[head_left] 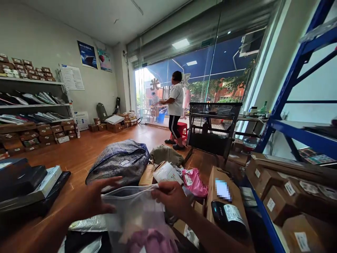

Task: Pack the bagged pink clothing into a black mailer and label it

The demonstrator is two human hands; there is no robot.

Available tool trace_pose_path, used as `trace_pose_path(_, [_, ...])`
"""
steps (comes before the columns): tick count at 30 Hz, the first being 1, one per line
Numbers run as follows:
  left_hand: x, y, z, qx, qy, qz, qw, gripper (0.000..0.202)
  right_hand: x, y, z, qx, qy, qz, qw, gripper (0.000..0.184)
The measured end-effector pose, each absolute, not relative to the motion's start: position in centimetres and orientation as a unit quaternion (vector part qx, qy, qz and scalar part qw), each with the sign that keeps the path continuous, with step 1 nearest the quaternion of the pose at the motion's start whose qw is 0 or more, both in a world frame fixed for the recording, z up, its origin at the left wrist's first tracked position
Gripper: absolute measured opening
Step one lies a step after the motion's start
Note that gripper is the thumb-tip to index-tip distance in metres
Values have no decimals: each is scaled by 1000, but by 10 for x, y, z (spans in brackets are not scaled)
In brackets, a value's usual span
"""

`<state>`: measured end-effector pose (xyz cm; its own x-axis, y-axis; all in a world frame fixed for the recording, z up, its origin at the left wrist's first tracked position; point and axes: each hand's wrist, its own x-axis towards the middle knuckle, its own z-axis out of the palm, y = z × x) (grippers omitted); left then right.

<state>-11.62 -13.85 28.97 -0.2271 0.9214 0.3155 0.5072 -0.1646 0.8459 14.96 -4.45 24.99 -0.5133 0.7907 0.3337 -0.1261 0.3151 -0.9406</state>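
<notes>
A translucent zip bag with its zip edge at the top hangs in front of me. Pink-purple cloth shows inside its lower part. My right hand pinches the bag's top right corner between thumb and fingers. At the top left corner, my left hand has its fingers and thumb spread apart; it is slightly blurred, and whether it touches the plastic is unclear. Beyond the bag lie a white parcel and a pink plastic parcel.
A large grey sack lies ahead. To the right are a label printer on a cardboard box and a blue rack with boxes. Dark parcels are stacked left. A person stands near the glass front.
</notes>
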Motion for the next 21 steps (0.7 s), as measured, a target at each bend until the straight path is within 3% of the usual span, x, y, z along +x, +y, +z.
trace_pose_path(2, [-82, -131, 282, 701, 563, 379, 216, 70, 147, -49, 239, -254, -680, 557, 403, 26])
trace_pose_path(6, [-49, -113, 271, 751, 495, 354, 254, 61, 159, -57, 223, -264, -675, 581, 371, 26])
trace_pose_path(9, [-85, -113, 265, 715, 527, 329, 320, 68, 178, -60, 210, -317, -633, 569, 419, 29])
trace_pose_path(11, [-119, -123, 255, 671, 536, 317, 403, 62, 193, -55, 196, -360, -595, 547, 466, 31])
trace_pose_path(15, [-137, -154, 209, 551, 510, 431, 501, 64, 220, -32, 168, -404, -555, 534, 493, 36])
trace_pose_path(17, [-116, -163, 180, 435, 524, 528, 507, 51, 227, -22, 164, -416, -581, 512, 477, 36])
trace_pose_path(19, [-89, -166, 157, 341, 542, 617, 457, 37, 224, -18, 173, -418, -633, 414, 503, 34])
trace_pose_path(21, [-67, -167, 148, 302, 554, 659, 409, 35, 208, -24, 192, -367, -712, 243, 548, 37])
